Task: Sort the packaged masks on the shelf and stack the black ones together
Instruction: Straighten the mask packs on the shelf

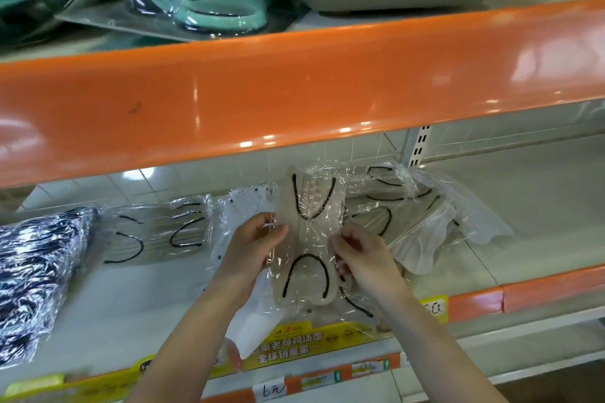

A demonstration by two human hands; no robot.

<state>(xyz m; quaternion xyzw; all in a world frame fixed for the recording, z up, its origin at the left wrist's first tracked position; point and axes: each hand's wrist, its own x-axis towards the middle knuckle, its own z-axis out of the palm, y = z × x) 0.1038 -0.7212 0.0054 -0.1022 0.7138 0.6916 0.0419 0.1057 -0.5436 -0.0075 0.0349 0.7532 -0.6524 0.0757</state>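
Mid-shelf, held upright: beige black-looped mask in crinkled clear wrap | pinched by left hand, right hand | dark glossy-wrapped stack cut off left | glare blurs piled packets

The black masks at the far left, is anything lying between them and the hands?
Yes. A flat stack of beige masks lies on the shelf between the black masks and the hands, which hold another beige mask.
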